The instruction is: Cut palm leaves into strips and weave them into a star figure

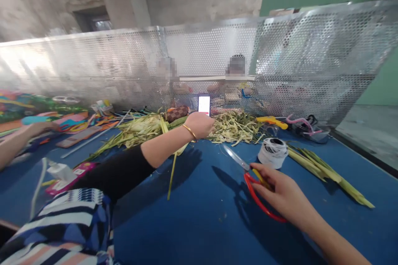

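Note:
My left hand is stretched forward over the middle of the table, with a gold bangle at the wrist. It is just in front of a phone with a lit screen, which stands upright; whether they touch I cannot tell. The back of this hand hides its fingers. Piles of pale green husk strips and husk leaves flank it. My right hand is closed on scissors with red and yellow handles, blades aimed forward and left. Just beyond that hand sits a roll of white string.
Husk stalks lie at the right. A yellow tool and clear goggles are behind the string. At the left are another person's hand, a flat phone-like slab and a pink packet. A perforated metal screen borders the back.

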### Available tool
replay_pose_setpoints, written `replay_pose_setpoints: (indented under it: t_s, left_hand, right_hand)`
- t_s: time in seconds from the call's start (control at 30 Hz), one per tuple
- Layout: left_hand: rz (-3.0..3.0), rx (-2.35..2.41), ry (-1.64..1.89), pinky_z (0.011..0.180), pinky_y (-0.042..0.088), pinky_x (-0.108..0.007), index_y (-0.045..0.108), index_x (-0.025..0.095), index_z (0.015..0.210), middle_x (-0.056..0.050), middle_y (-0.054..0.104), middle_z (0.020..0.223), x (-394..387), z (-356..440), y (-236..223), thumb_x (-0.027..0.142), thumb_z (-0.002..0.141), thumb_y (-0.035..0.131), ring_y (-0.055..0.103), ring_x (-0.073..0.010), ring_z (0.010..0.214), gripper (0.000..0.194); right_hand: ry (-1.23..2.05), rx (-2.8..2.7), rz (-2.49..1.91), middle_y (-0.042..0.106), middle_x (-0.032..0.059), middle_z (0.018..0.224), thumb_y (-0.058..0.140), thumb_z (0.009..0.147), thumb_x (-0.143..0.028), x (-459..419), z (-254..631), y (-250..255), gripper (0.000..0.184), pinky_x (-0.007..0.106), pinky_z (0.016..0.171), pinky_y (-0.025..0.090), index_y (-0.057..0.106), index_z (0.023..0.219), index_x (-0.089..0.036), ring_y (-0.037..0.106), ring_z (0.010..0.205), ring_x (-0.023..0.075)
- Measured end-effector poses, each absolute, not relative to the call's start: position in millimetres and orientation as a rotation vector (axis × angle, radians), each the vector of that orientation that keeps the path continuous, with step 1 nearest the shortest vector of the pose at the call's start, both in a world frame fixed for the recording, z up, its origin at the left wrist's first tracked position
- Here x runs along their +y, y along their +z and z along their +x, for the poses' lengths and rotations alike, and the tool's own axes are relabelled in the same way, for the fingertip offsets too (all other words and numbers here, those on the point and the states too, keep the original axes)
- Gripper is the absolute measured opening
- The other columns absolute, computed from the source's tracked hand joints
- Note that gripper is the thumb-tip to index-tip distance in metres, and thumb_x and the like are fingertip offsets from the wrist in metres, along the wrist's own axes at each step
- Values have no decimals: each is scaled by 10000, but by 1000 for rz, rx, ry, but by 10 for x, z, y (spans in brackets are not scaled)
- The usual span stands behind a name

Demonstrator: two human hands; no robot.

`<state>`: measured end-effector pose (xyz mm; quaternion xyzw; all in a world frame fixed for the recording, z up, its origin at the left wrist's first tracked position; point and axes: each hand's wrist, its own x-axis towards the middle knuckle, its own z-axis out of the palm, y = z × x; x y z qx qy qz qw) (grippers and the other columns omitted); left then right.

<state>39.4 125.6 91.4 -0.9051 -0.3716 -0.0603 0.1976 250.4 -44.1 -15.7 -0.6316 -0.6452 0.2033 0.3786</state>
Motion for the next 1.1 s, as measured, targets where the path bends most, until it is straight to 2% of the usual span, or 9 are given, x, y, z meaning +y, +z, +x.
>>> replay_pose_setpoints:
  t_s: [0.17, 0.3, 0.43, 0.53, 0.67, 0.83, 0.9, 0.97, 1.1]
  left_hand:
    - [-2446, -1515, -104, 682, 425, -282, 732, 210, 776, -83, 708, 803, 778, -256, 1034, 416, 832, 464, 638, -237, 867, 343]
    - [-2443, -1900, -69, 652, 440, -321, 689, 162, 613, -139, 685, 733, 577, -613, 713, 493, 746, 549, 645, -299, 818, 383]
    - [-2520, -2014, -123, 579, 438, -306, 635, 161, 520, -129, 676, 679, 476, -724, 362, 469, 686, 615, 651, -288, 727, 350]
    - [-2594, -2057, -252, 568, 431, -274, 621, 165, 536, -94, 679, 652, 409, -733, 300, 290, 724, 550, 654, -236, 685, 237]
    - [-2797, -2012, -451, 548, 426, -210, 633, 184, 678, -9, 694, 660, 263, -661, 389, 217, 815, 403, 624, -123, 547, 270]
    - [-2988, -1658, -610, 603, 415, -223, 630, 209, 655, 22, 667, 632, 138, -415, 493, 229, 798, 492, 612, -132, 618, 200]
    - [-2961, -1519, -618, 631, 413, -241, 648, 220, 689, 15, 675, 678, 155, -351, 504, 242, 812, 502, 616, -153, 692, 192]
    - [-2916, -1426, -608, 677, 427, -265, 662, 224, 731, 3, 685, 729, 205, -346, 492, 263, 842, 498, 620, -170, 742, 202]
    - [-2677, -1274, -937, 934, 398, -381, 669, 216, 906, -46, 693, 950, 333, -432, 409, 313, 843, 562, 597, -224, 961, 156]
  right_hand:
    - [-19, -2175, -1743, 690, 84, 1070, 512, 757, -283, -465, 2424, -302, 420, 338, 665, 520, 640, 1158, -282, 676, 838, 257]
    - [-311, -2162, -1806, 696, 79, 1055, 467, 810, -318, -455, 2444, -339, 380, 309, 579, 513, 637, 1147, -273, 684, 776, 237]
    - [-381, -2148, -1779, 708, 59, 1000, 447, 843, -364, -443, 2510, -359, 351, 303, 549, 497, 641, 1124, -282, 676, 773, 230]
    - [-393, -2178, -1689, 704, 67, 938, 456, 848, -390, -440, 2554, -362, 323, 323, 619, 509, 668, 1057, -266, 657, 841, 242]
    - [-419, -2112, -1608, 680, 88, 979, 442, 875, -428, -422, 2498, -265, 324, 349, 715, 506, 683, 966, -232, 640, 885, 250]
    - [-595, -2061, -1426, 615, 127, 1181, 424, 916, -325, -333, 2039, 72, 336, 393, 874, 438, 598, 1176, -201, 579, 1048, 270]
    - [-591, -2169, -1370, 601, 136, 1214, 429, 919, -275, -259, 1843, 170, 314, 391, 875, 413, 596, 1171, -192, 564, 1071, 275]
    - [-474, -2291, -1389, 682, 106, 986, 411, 925, -244, -182, 1718, 189, 259, 359, 785, 413, 649, 1018, -202, 619, 879, 243]
    - [126, -2116, -1519, 645, 32, 674, 394, 924, -319, -90, 1661, 38, 279, 285, 620, 404, 616, 793, -211, 603, 619, 173]
